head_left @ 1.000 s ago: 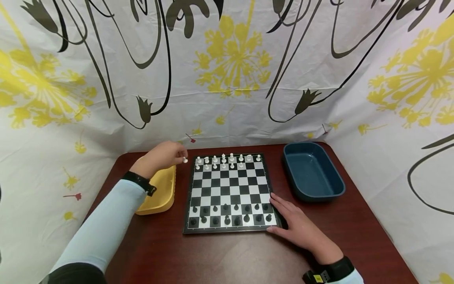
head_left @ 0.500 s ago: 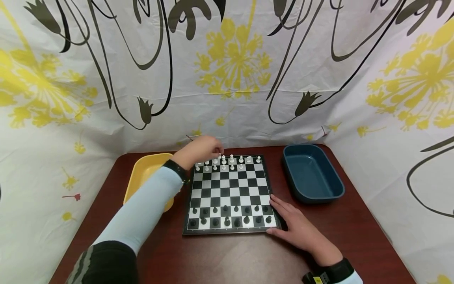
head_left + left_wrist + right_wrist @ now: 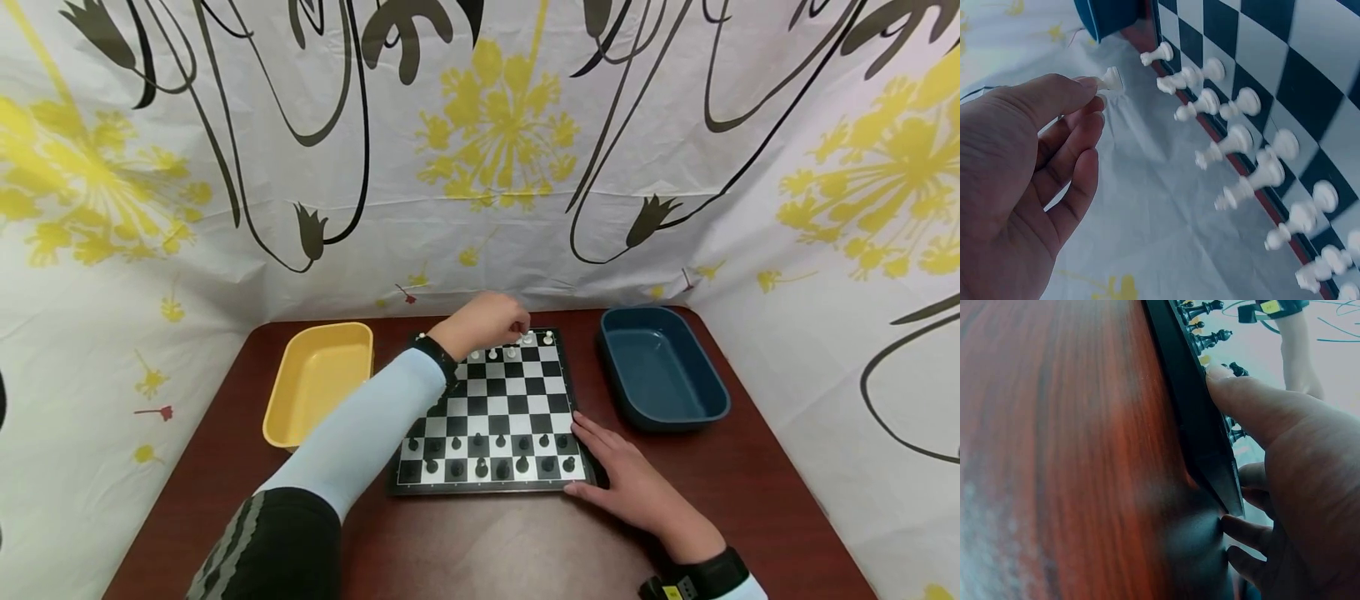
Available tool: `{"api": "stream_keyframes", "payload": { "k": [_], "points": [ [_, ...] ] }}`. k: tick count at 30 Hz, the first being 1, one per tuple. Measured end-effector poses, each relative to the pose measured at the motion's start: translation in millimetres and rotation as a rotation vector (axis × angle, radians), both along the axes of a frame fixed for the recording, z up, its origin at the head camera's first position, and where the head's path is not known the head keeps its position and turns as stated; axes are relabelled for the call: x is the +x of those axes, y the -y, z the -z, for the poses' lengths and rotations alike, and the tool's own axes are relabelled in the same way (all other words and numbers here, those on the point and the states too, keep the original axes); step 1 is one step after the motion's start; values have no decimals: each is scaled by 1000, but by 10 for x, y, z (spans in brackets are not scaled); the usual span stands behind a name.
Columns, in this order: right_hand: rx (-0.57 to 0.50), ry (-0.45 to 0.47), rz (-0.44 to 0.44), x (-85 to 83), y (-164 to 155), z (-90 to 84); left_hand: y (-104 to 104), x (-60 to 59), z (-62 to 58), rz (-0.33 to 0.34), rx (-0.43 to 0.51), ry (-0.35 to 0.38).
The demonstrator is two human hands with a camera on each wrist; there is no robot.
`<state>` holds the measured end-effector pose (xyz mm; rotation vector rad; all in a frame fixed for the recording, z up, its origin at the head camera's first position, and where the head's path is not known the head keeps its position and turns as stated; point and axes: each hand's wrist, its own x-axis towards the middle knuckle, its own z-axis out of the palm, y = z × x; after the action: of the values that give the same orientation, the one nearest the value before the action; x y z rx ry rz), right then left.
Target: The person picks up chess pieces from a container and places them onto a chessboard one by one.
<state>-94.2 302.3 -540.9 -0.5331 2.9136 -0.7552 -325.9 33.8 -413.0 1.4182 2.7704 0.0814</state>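
Between thumb and forefinger, my left hand [image 3: 486, 320] pinches a small white chess pawn [image 3: 1111, 79]; its head is hidden by the fingertips. That hand hangs over the far right part of a black-and-white chessboard [image 3: 506, 388], by the rows of white chess pieces [image 3: 1235, 140]. The pawn is above the board's far side, apart from the standing pieces. My right hand [image 3: 630, 479] rests at the board's near right corner, fingers stretched along the right edge and thumb at the front edge. Black chess pieces [image 3: 481, 468] stand in two rows on the near side.
A yellow tray [image 3: 311, 387] is on the table left of the board, and a dark blue tray [image 3: 663, 367] on its right. Patterned white cloth [image 3: 487, 250] hangs close behind the table [image 3: 450, 542]. My left forearm crosses the board's left side.
My left hand has moved right from beside the yellow tray, across the far edge of the board, with the pawn still pinched. The right hand has stayed at the board's corner.
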Motion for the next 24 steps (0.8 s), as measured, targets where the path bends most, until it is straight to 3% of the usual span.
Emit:
{"api": "stream_keyframes", "payload": {
  "k": [9, 19, 24],
  "points": [
    [-6, 24, 6, -1, 1, -7, -216, -50, 97, -11, -10, 30],
    [-4, 4, 2, -13, -5, 0, -353, -126, 357, -45, -55, 27],
    [-9, 1, 5, -10, -11, 4, -368, -119, 427, -70, -71, 36]
  ]
}}
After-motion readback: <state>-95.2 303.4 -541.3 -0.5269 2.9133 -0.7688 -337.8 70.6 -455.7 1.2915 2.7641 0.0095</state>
